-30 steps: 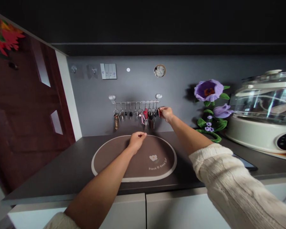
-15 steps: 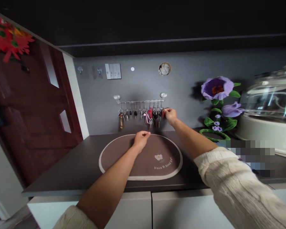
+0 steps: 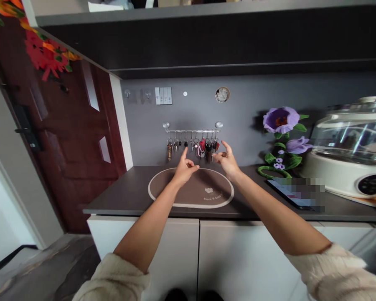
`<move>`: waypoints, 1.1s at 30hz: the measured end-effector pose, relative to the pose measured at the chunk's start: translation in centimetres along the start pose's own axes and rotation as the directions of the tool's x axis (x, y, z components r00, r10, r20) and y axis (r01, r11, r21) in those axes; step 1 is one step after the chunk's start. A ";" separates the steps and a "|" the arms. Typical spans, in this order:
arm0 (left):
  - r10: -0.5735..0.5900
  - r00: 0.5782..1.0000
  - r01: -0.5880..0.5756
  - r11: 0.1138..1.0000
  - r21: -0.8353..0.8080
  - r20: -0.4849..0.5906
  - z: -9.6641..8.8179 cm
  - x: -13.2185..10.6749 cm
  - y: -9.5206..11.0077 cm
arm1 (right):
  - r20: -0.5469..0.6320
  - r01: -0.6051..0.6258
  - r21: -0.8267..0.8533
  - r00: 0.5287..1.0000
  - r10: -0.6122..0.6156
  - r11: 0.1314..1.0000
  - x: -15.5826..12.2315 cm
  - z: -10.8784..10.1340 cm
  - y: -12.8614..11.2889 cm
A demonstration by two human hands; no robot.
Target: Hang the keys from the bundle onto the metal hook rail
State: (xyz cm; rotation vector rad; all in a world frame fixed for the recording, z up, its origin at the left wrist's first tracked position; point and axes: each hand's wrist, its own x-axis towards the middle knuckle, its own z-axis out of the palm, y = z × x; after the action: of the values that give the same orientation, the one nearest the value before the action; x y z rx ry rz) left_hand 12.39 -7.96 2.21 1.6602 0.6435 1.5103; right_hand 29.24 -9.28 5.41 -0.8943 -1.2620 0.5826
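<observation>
Several key rings hang in a row from a clear rail (image 3: 192, 131) on the grey wall. A brown key fob (image 3: 169, 153) is at the left end, a red key strap (image 3: 202, 144) further right, and a red tag (image 3: 217, 145) at the right end. My left hand (image 3: 184, 170) is in front of the keys, above the mat, index finger pointing up and thumb apart, with nothing in it. Just below the red tag, my right hand (image 3: 228, 162) has its index finger raised and thumb spread; it holds nothing visible. A brown oval mat (image 3: 191, 196) lies beneath both hands.
Overhead runs a dark shelf (image 3: 207, 46). To the right stand a purple fabric flower (image 3: 282, 120), a tablet-like device (image 3: 290, 193) partly blurred out, and a white appliance with a clear lid (image 3: 332, 169). A dark red door (image 3: 78, 175) is at the left.
My right hand has let go of the red tag, which now hangs on the rail, and its fingers have spread. My left hand has opened from a pinch. The view has pulled back.
</observation>
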 end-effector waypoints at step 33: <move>-0.258 0.863 0.212 0.965 -0.151 -0.434 -6.2 12.6 -5.9 | -0.322 -0.025 -0.088 0.947 -0.005 0.996 10.1 3.0 8.2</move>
State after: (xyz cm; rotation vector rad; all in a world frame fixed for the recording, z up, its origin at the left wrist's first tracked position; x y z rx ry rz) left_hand 9.22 6.67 4.61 1.1074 0.9653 1.7245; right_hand 29.55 4.06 4.34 -1.0276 -0.9931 0.3694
